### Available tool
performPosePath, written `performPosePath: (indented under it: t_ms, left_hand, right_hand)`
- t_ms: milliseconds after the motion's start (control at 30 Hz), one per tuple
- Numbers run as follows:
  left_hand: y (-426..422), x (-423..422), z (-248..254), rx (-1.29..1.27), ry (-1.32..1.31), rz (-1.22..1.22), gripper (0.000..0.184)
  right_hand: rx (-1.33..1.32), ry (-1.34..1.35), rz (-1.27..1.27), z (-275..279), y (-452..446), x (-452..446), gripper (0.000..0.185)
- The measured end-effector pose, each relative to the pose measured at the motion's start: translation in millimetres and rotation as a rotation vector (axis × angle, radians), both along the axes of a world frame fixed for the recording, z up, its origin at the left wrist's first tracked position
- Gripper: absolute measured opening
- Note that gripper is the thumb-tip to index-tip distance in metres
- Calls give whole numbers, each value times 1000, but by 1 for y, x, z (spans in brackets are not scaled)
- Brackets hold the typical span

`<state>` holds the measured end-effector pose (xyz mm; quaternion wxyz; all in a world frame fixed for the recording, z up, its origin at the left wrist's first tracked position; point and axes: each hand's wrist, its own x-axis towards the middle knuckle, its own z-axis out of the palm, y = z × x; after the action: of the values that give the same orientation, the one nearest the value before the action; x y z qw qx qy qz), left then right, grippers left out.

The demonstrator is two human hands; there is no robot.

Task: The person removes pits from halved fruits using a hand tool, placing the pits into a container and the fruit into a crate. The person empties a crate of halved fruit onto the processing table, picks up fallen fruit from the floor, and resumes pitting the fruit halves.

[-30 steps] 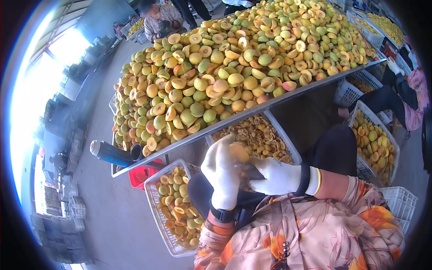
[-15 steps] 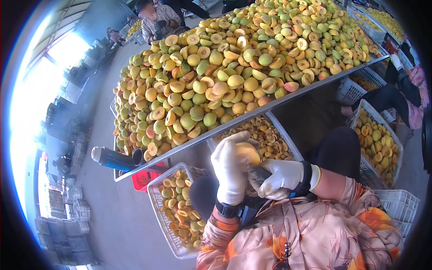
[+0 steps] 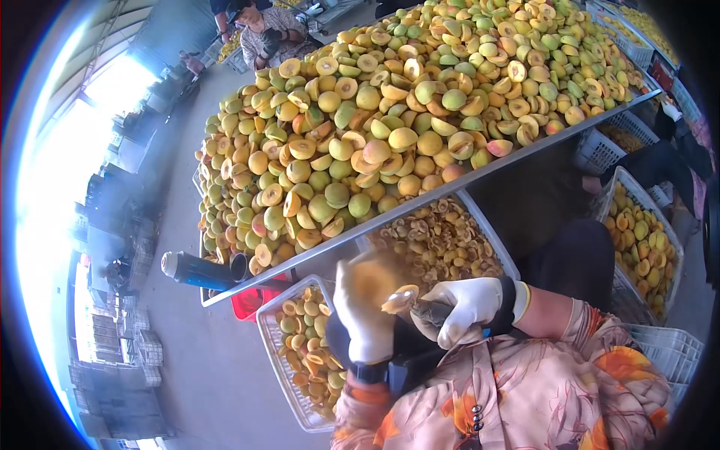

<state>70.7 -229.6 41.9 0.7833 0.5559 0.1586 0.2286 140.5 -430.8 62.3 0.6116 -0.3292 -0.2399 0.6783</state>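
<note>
My left hand point(image 3: 366, 311), in a white glove, holds a halved fruit point(image 3: 373, 279), both smeared by motion. Close to its right, my right hand point(image 3: 469, 304), gloved in white with dark finger coverings, is closed round a small tool whose handle is mostly hidden. At the tool's tip sits a pale brown piece point(image 3: 400, 299), perhaps a pit, apart from the fruit. Behind both hands stands a crate of pits and scraps point(image 3: 450, 244). A large heap of halved yellow-green fruit point(image 3: 337, 165) covers the metal-edged table point(image 3: 480, 174).
A white crate of fruit halves point(image 3: 307, 352) stands at my left, with a red container point(image 3: 246, 304) behind it. A blue bottle point(image 3: 196, 270) lies by the table corner. More fruit fills a right-hand crate point(image 3: 641, 244). Another person point(image 3: 274, 37) works across the table.
My left hand has drawn left with the fruit half, away from my right hand. The fruit's cut face and the pale brown piece at the tool's tip now show.
</note>
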Motion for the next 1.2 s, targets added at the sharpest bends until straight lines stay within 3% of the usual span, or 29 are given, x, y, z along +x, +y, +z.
performPosePath:
  t_ms: [67,100,133,167,200,233,300,367,400,467,567,667,767,800,867,933,1000,1067,1167,1200]
  left_hand:
    - [35,-20,12,58,24,156,36]
    - [61,-36,7,193,90,241,36]
    - [88,-54,0,329,157,331,36]
    - [114,-68,2,636,526,254,35]
    - [133,-77,4,942,897,161,34]
    - [147,-81,-7,1269,796,219,33]
    - [175,-69,-31,1911,517,330,35]
    - [136,-6,4,1278,560,206,41]
    - [113,30,19,1153,507,166,50]
    - [92,107,20,1447,183,83,57]
    - [63,221,-4,1664,75,-53,80]
    - [48,281,-25,1794,196,-233,79]
    - [49,268,-30,1576,88,-77,71]
    - [50,257,-31,1251,24,-87,60]
    - [22,197,19,378,40,-265,50]
    - [23,156,17,67,-1,-324,31]
    - [5,115,27,-381,-43,-368,36]
    - [-11,84,25,-318,-72,-367,48]
    - [-27,49,27,76,-51,-316,59]
    - [-35,40,32,-29,-46,-305,58]
  right_hand:
    - [-92,-288,-130,-7,-7,8,22]
    - [-177,-604,-176,-24,-8,15,32]
    - [-175,-1218,-485,-55,-10,9,39]
    - [-436,-1341,-209,-62,-14,19,44]
    - [-610,-1469,-107,-97,-22,23,40]
    - [-721,-1581,-16,-139,-32,27,40]
    - [-818,-1419,-68,-121,-31,31,40]
    - [-811,-1397,-132,-117,-27,29,42]
    - [-807,-1401,-173,-116,-25,30,43]
    - [-819,-1386,-191,-123,-29,33,46]
    - [-853,-1331,-137,-140,-34,28,48]
    - [-661,-1413,-238,-131,-38,26,46]
    - [-703,-1346,-336,-107,-41,34,47]
    - [-710,-1335,-364,-98,-42,37,48]
    - [-589,-1216,-569,-71,-43,41,52]
    - [-427,-1352,-847,-57,-34,37,47]
    - [-321,-1290,-880,-26,-27,28,43]
    - [-250,-1371,-894,-16,-18,17,37]
    - [-152,-1431,-987,0,-8,-2,30]
    - [-162,-1431,-978,1,-6,-9,29]
